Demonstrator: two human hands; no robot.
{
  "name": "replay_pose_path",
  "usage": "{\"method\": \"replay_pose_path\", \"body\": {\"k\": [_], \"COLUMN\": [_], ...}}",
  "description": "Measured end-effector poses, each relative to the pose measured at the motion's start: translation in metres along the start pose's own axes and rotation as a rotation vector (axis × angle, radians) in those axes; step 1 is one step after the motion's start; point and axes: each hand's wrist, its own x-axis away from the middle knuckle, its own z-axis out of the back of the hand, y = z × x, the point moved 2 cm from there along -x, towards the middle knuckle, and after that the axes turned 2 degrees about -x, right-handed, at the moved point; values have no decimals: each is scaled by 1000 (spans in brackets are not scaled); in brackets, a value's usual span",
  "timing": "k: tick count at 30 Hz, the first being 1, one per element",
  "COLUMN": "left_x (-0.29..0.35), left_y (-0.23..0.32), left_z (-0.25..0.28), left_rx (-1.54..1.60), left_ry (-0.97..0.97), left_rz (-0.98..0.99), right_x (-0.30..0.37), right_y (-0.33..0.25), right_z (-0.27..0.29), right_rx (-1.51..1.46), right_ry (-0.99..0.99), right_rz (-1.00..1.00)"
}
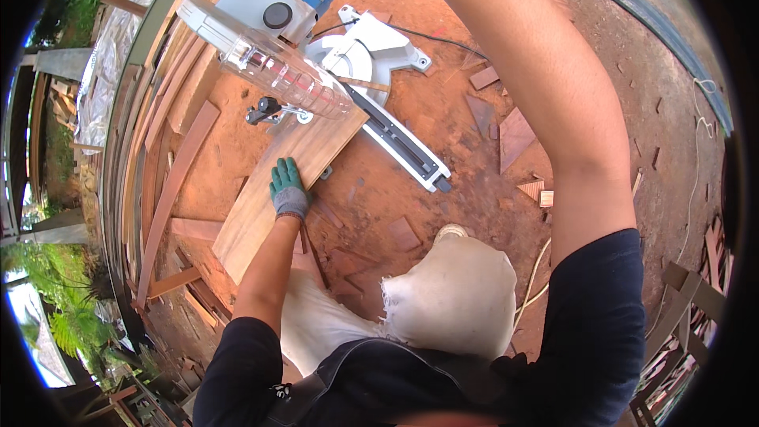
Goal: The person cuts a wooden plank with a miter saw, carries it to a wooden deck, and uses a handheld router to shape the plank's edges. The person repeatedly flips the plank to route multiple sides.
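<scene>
In a green and grey work glove, my left hand (288, 190) lies flat on a wide brown wooden board (273, 182), fingers stretched out. The board's far end rests at the mitre saw's white turntable base (379, 51), beside a long slotted arm (403, 142). Over that end hangs the saw's clear blade guard (285, 75), below the grey and blue saw head (269, 4). A black-knobbed clamp (267, 109) stands next to the board. My right arm (545, 71) reaches up past the top edge beside the saw head, and its hand is out of sight.
Long planks (170, 198) are stacked at the left. Wood offcuts (518, 138) litter the reddish dirt ground, several near my knee (455, 292). A black cable (443, 38) runs behind the saw. More scrap wood (688, 308) is piled at the right.
</scene>
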Motion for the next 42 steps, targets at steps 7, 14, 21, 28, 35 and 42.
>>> {"method": "replay_pose_path", "body": {"k": [7,14,21,28,35,42], "left_x": [4,4,3,5,77,189], "left_y": [3,8,10,-38,-240,-322], "left_z": [9,23,22,32,-28,-147], "left_rx": [0,-70,-70,206,363,696], "left_ry": [-8,-111,-98,-95,-302,1], "left_rz": [-8,16,21,-260,447,941], "right_x": [283,466,456,452,415,291], "right_y": [70,41,60,3,-145,-213], "right_z": [127,59,13,124,95,-57], "right_rx": [217,296,-58,-227,-82,-602], "right_ry": [273,-392,-332,669,-452,-1765], "right_rz": [-1131,-1467,-1712,-1824,-1787,-870]}}
